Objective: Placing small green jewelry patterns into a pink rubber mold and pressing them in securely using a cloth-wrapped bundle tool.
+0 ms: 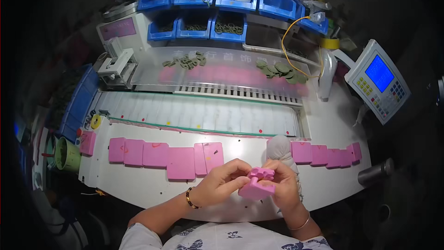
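Observation:
A pink rubber mould (253, 191) is held up just above the white worktop, near its front edge. Its upper part is bent away from the lower part, and notches show along the top. My left hand (216, 186) pinches it from the left with thumb and fingers. From the other side, my right hand (285, 186) grips it, the fingers curled around its edge. A grey cloth bundle (279, 148) lies right behind my right hand. Several flat pink moulds (180, 163) form a row to the left, and more pink moulds (320, 155) line up at the right.
Beyond the moulds runs a long white tray (222, 115) with a green rim. Green pieces (281, 70) rest on a clear cover behind it. Blue bins (196, 27) stand at the back. A keypad screen (380, 76) and a dark cylinder (375, 172) are at right.

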`<action>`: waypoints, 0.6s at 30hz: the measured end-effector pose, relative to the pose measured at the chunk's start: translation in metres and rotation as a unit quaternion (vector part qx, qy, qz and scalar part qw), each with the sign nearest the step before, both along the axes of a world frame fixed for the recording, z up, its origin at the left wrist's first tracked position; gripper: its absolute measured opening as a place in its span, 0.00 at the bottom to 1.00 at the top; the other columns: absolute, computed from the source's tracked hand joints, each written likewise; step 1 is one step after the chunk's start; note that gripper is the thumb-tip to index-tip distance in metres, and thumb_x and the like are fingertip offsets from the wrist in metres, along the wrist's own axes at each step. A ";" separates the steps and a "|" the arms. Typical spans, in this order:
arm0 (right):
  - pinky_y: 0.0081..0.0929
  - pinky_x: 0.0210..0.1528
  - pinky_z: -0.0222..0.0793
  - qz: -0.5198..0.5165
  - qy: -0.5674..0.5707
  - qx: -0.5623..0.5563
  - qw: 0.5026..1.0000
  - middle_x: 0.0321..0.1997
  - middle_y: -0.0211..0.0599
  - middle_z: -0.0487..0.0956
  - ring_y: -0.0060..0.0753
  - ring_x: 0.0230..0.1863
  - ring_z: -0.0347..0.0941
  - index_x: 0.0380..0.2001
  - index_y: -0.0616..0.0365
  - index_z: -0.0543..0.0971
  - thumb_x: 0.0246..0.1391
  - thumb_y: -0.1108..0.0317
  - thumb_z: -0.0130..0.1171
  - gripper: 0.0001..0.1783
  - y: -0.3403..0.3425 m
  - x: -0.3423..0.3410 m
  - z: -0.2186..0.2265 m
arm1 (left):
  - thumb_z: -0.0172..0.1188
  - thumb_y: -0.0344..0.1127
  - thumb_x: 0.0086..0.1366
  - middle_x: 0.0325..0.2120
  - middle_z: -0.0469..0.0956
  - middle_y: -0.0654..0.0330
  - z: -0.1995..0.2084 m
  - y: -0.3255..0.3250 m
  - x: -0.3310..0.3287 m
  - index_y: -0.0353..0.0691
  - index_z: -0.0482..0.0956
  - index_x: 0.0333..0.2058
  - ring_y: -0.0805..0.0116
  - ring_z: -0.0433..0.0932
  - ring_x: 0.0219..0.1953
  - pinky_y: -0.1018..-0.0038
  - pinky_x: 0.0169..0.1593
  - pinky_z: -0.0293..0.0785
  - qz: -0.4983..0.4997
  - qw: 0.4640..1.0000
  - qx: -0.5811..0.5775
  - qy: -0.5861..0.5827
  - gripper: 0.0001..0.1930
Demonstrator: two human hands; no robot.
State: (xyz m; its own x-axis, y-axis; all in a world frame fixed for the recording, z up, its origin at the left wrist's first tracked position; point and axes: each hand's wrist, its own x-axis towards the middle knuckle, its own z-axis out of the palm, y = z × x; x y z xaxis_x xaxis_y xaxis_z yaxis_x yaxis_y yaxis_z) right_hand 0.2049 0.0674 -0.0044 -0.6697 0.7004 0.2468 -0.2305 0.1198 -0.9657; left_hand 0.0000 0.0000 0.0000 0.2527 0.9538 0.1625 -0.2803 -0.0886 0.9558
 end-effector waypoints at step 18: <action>0.25 0.35 0.69 -0.144 -0.121 0.219 0.958 0.38 0.37 0.78 0.30 0.36 0.73 0.45 0.64 0.80 0.52 0.72 0.68 0.17 0.002 -0.025 0.029 | 0.51 0.42 0.74 0.50 0.71 0.56 -0.008 0.004 0.011 0.36 0.65 0.56 0.70 0.73 0.52 0.73 0.50 0.76 0.177 0.978 0.060 0.087 0.19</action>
